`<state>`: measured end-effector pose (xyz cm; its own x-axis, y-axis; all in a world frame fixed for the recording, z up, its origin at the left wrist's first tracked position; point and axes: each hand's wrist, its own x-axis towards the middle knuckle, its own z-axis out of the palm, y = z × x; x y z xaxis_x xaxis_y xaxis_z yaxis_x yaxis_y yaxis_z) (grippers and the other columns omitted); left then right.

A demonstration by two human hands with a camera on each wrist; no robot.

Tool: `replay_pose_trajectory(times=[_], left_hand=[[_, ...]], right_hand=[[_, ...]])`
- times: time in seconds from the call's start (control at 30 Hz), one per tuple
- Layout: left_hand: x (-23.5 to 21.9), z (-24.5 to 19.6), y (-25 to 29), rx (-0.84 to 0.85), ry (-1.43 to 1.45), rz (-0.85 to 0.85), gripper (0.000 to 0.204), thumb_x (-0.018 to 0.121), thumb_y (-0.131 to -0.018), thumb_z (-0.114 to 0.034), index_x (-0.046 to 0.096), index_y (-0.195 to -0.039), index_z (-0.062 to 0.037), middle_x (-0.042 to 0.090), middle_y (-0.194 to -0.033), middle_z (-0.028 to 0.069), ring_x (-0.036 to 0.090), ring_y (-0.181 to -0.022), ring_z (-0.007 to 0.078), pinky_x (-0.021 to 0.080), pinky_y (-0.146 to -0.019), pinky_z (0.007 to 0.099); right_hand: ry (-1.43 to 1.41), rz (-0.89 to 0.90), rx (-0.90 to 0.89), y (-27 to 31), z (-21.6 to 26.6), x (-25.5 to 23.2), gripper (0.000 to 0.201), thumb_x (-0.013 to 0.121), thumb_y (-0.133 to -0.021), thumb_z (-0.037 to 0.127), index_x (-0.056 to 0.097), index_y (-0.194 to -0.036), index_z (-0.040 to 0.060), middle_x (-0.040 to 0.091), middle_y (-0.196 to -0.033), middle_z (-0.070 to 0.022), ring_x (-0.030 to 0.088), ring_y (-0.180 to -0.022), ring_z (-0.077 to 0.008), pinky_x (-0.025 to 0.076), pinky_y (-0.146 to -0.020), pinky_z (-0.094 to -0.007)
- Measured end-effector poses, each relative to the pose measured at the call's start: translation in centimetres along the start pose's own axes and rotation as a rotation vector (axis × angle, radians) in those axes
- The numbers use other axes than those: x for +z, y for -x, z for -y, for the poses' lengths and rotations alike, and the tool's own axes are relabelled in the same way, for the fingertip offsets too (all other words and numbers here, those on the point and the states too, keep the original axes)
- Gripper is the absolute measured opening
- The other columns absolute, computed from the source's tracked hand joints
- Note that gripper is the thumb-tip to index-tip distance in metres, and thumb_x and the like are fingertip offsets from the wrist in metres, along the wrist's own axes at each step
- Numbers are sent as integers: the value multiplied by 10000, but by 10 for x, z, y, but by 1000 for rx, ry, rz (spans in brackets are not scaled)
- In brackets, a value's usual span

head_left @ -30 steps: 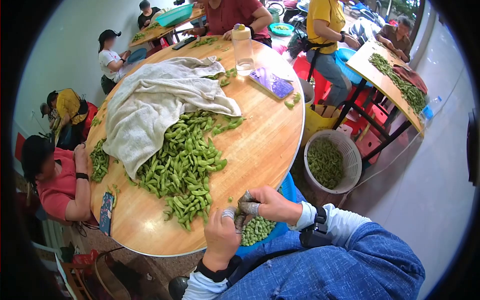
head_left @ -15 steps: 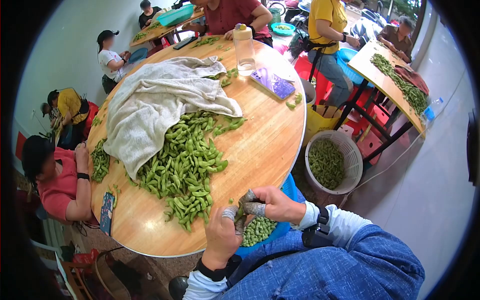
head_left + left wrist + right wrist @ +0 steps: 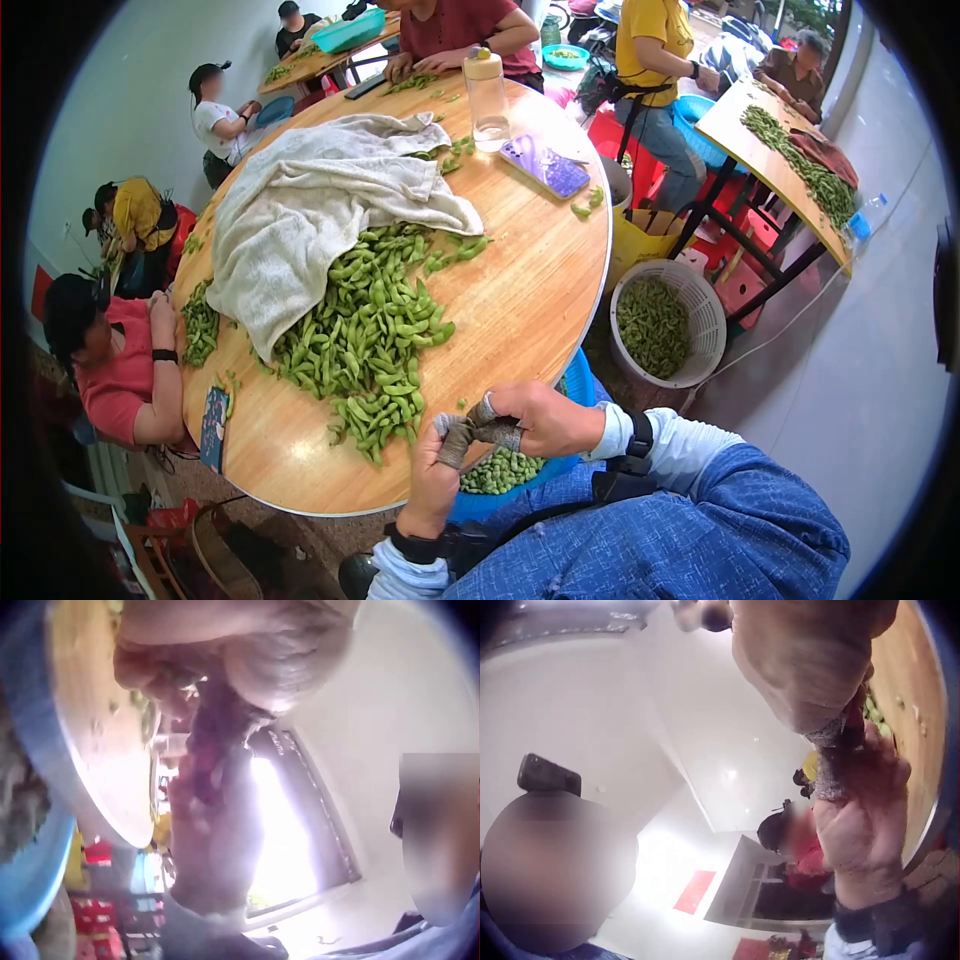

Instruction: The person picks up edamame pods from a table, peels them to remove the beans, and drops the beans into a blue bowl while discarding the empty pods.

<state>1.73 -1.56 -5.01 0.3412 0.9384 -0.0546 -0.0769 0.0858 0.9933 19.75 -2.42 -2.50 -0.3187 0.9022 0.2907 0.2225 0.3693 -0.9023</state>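
My left hand [image 3: 432,480] and right hand [image 3: 548,420] meet at the fingertips over a blue basin [image 3: 577,385] of shelled green beans [image 3: 503,472]. Grey tape wraps the thumbs and some fingers of both hands. The fingers are curled inward, and the taped tips cover the spot between them; I cannot tell what they pinch. In the right wrist view the taped fingers [image 3: 831,776] of the left hand press up against the right hand [image 3: 802,667]. A heap of green soybean pods [image 3: 365,335] lies on the round wooden table [image 3: 520,290], just beyond the left hand.
A pale towel [image 3: 310,210] covers part of the heap. A bottle [image 3: 487,105] and purple phone [image 3: 545,166] stand farther back; another phone [image 3: 214,428] lies at the left edge. A white basket [image 3: 708,335] of pods stands on the floor at right. Several people sit around.
My left hand has turned and its taped thumb now meets the right fingertips. The hands have closed together, hiding the gap between them. Across the table, the person in red has moved both hands.
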Motion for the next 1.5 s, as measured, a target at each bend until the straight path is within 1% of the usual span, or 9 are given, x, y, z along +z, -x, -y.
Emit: replay_pose_trajectory(times=[0.07,0.2,0.3,0.4,0.57,1.03,1.13,1.23,1.5], left_hand=[[-3,-20,-8,355,-652,56,153,640,-746,-114,611,-866,-24,523,-717,77,526,-672,177,397,-560,265],[-2,-44,-13,318,-940,100,174,694,-683,-154,658,-825,-62,491,-634,113,516,-568,253,394,-513,302],[-10,-43,-19,257,-825,258,158,653,-740,-149,646,-854,-39,544,-658,70,532,-582,184,403,-542,266],[-12,-31,-17,-132,-170,264,154,582,-810,-127,624,-895,-5,596,-768,25,532,-667,101,414,-593,228],[-8,-33,-9,-50,-277,249,186,537,-828,-78,564,-975,33,614,-791,54,540,-739,98,437,-663,233],[-9,-14,-2,220,-509,164,218,651,-752,-119,569,-860,51,606,-700,119,587,-628,167,454,-563,268],[-3,-14,1,218,-392,77,158,643,-767,-95,576,-821,38,598,-670,46,547,-591,91,442,-536,227],[3,-22,0,212,-501,81,211,667,-729,-143,579,-822,25,593,-680,141,587,-600,230,445,-542,293],[6,-32,-4,469,-814,111,201,656,-702,-160,555,-749,7,537,-623,162,536,-571,339,414,-496,380]], right_hand=[[45,4,-8,0,1,-3,113,584,-703,22,557,-807,-12,541,-731,-195,532,-683,-368,429,-582,-377],[160,16,9,0,7,-6,107,584,-694,18,558,-794,-8,538,-722,-194,522,-680,-382,422,-575,-393],[158,-5,-12,1,6,-1,103,585,-707,26,563,-802,-5,544,-731,-194,539,-658,-348,426,-569,-371],[-103,8,151,0,-2,3,93,576,-752,48,567,-827,-6,569,-731,-144,549,-642,-235,429,-581,-317],[-591,5,457,-2,-3,-8,121,547,-836,103,563,-881,-9,557,-774,23,498,-727,-62,404,-652,-216],[-819,-70,497,3,6,-10,184,535,-856,156,551,-981,22,543,-813,35,465,-712,-28,391,-622,-182],[-758,-60,488,3,3,-17,201,522,-865,133,534,-1012,-4,564,-886,4,503,-802,-62,418,-711,-206],[-711,58,429,8,6,-7,180,514,-863,92,535,-993,-30,590,-915,-29,525,-847,-86,426,-752,-230],[-683,82,426,8,2,0,167,514,-857,82,541,-962,-44,600,-874,-42,525,-822,-89,430,-736,-235]])
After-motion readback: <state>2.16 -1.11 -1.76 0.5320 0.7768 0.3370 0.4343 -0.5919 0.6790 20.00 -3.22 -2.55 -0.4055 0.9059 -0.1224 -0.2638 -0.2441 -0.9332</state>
